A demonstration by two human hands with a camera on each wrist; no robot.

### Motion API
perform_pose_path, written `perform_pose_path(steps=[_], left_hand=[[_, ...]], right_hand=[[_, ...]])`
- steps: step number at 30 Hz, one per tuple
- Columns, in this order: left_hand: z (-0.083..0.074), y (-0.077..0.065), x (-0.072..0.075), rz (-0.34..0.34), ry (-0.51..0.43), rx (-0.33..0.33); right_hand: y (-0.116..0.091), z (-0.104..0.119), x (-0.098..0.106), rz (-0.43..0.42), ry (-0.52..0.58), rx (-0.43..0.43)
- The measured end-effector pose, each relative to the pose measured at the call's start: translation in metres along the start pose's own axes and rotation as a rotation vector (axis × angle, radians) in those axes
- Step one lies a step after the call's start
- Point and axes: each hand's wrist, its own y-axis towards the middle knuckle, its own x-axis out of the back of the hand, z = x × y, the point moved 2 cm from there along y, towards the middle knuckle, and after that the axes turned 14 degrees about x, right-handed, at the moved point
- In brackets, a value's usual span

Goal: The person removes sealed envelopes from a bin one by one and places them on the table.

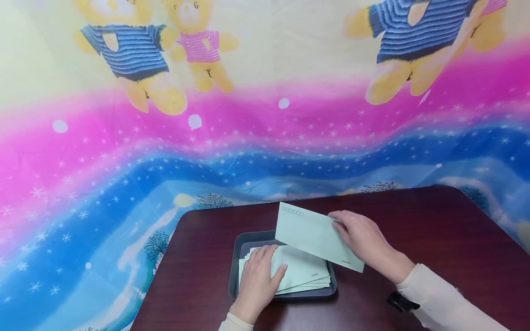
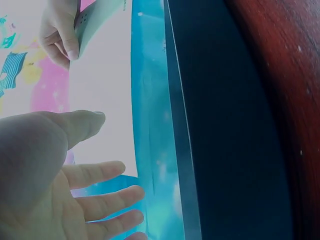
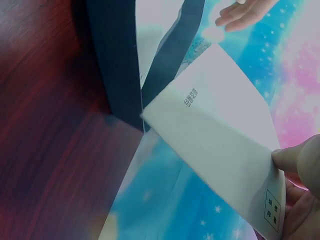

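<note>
My right hand (image 1: 366, 236) pinches a pale green envelope (image 1: 310, 236) by its upper right edge, with the thumb on the near face. The envelope is tilted above the right part of a grey tray (image 1: 244, 238). Postcode boxes show in its upper left corner and small print in its lower right. Several similar envelopes (image 1: 300, 266) lie stacked slightly askew in the tray. Over the left side of this stack is my left hand (image 1: 258, 278). In the left wrist view, the fingers of the left hand (image 2: 75, 170) are spread and hold nothing; whether they touch the stack cannot be seen.
The tray stands on a dark red-brown wooden table (image 1: 414, 220). Behind the table hangs a cloth (image 1: 265, 115) printed with bears and snowflakes. A black strap (image 1: 401, 302) is at the right sleeve.
</note>
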Motion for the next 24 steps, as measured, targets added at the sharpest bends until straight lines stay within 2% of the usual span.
perform_pose_path(steps=[4, 9, 24], left_hand=[[-0.004, 0.000, -0.001, 0.019, -0.003, -0.012], [-0.012, 0.000, -0.002, 0.011, -0.010, -0.043], [-0.030, 0.003, -0.004, 0.042, 0.029, -0.094]], right_hand=[[-0.005, -0.009, 0.007, -0.023, -0.011, -0.016], [-0.012, -0.021, 0.017, -0.037, -0.016, -0.044], [-0.037, -0.053, 0.041, -0.026, -0.060, -0.117]])
